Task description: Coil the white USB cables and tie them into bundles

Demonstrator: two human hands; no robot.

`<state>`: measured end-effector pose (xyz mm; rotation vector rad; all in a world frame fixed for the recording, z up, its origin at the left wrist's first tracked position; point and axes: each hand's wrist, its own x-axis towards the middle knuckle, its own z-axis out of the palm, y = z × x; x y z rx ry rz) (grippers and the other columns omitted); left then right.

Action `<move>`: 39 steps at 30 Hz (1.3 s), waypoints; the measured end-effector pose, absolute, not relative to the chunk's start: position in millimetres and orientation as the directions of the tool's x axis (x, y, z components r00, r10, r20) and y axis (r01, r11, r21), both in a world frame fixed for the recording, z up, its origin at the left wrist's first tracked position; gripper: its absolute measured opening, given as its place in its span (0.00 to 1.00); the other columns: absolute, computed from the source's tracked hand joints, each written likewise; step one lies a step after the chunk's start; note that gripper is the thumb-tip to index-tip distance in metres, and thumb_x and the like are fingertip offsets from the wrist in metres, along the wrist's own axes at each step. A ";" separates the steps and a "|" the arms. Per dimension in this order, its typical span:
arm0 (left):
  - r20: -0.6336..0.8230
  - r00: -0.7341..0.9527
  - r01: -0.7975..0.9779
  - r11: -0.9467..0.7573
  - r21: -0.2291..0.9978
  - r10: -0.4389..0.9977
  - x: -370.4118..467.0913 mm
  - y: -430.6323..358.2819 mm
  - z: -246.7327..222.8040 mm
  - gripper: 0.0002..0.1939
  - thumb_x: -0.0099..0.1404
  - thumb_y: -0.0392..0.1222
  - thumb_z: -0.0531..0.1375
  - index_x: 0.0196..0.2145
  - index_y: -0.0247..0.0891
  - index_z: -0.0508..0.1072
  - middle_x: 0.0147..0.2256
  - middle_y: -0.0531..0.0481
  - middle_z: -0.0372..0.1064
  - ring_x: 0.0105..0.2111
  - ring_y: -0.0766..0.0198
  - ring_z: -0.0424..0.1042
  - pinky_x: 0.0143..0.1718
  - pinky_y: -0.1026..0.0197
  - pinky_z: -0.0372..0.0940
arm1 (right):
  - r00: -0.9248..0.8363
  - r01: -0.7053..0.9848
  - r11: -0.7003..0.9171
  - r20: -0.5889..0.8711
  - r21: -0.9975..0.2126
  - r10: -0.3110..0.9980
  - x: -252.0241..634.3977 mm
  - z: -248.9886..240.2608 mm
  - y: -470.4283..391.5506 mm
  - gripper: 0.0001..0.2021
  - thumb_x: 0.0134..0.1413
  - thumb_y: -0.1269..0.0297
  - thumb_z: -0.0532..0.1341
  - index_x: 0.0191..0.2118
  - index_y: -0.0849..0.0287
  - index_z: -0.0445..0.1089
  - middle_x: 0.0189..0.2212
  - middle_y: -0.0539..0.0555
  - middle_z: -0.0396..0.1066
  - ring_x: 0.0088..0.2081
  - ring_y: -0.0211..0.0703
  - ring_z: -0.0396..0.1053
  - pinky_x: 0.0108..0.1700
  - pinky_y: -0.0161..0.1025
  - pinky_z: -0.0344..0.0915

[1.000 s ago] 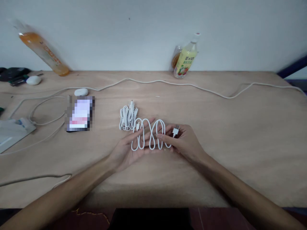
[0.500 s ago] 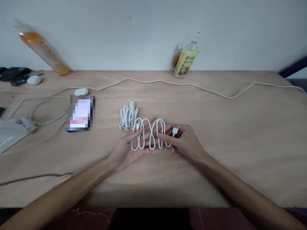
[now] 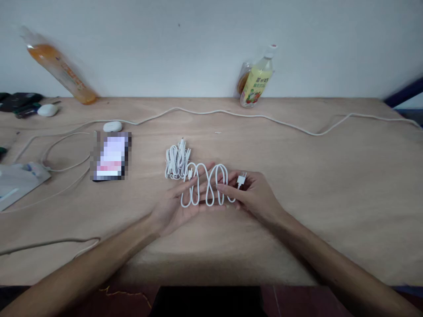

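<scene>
A white USB charging cable (image 3: 209,204) lies in loose loops across the upturned palm and long, stretched fingers of my left hand (image 3: 172,215). The small plug (image 3: 190,174) at its left end rests by the left thumb. My right hand (image 3: 262,196) pinches the loops at their right side between thumb and fingers. Beside those fingers, the metal-tipped USB-A plug (image 3: 241,179) sticks up. Just beyond the left hand, a bundle of coiled white cables (image 3: 177,160) sits on the wooden table. Some right fingers are hidden behind the hand.
A phone (image 3: 113,156) and a white earbud case (image 3: 113,127) are on the left. One long white cable (image 3: 201,113) runs across the table. Near the wall stand an orange drink bottle (image 3: 61,70) and a yellow-labelled bottle (image 3: 258,79). A white packet (image 3: 21,182) is at the left edge.
</scene>
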<state>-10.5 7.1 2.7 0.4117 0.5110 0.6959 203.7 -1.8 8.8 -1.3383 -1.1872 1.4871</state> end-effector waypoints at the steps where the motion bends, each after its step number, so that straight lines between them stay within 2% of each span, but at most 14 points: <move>1: -0.306 0.655 -0.498 0.699 0.513 0.691 -10.8 6.9 2.3 0.33 0.84 0.42 0.54 0.81 0.47 0.52 0.70 0.37 0.71 0.70 0.42 0.71 0.73 0.32 0.61 | -0.130 0.032 -0.250 -0.252 -0.968 0.959 203.9 8.4 -1.8 0.19 0.46 0.47 0.80 0.30 0.57 0.79 0.18 0.44 0.67 0.17 0.31 0.59 0.19 0.34 0.59; 18: -0.275 0.677 -0.508 0.704 0.496 0.683 -11.7 7.1 -0.5 0.32 0.84 0.42 0.54 0.81 0.47 0.54 0.70 0.38 0.71 0.70 0.41 0.71 0.73 0.32 0.62 | -0.140 0.025 -0.205 -0.207 -0.978 0.968 203.4 9.1 -2.4 0.21 0.47 0.44 0.80 0.28 0.57 0.78 0.18 0.44 0.67 0.17 0.32 0.59 0.19 0.33 0.58; 31: -0.286 0.665 -0.505 0.698 0.509 0.690 -10.8 8.0 -0.4 0.31 0.84 0.42 0.53 0.80 0.48 0.54 0.70 0.38 0.71 0.69 0.41 0.72 0.72 0.31 0.61 | -0.136 0.001 -0.200 -0.198 -0.980 0.971 203.0 6.9 -2.0 0.19 0.50 0.46 0.78 0.29 0.57 0.78 0.19 0.44 0.68 0.17 0.31 0.59 0.19 0.33 0.57; 35: -0.281 0.673 -0.506 0.702 0.501 0.685 -10.5 8.6 0.8 0.32 0.84 0.42 0.53 0.81 0.47 0.54 0.70 0.37 0.72 0.68 0.41 0.72 0.72 0.32 0.62 | -0.143 -0.072 -0.209 -0.197 -0.975 0.970 202.6 3.7 -1.7 0.23 0.55 0.42 0.75 0.26 0.57 0.75 0.18 0.44 0.66 0.16 0.31 0.60 0.18 0.32 0.54; 39: -0.280 0.667 -0.520 0.700 0.489 0.691 -10.7 8.9 -0.1 0.31 0.84 0.41 0.53 0.80 0.47 0.55 0.68 0.37 0.73 0.67 0.41 0.75 0.71 0.31 0.63 | -0.151 -0.108 -0.239 -0.222 -0.965 0.963 202.9 2.5 -1.8 0.28 0.56 0.37 0.72 0.22 0.56 0.71 0.16 0.45 0.64 0.15 0.30 0.59 0.16 0.31 0.51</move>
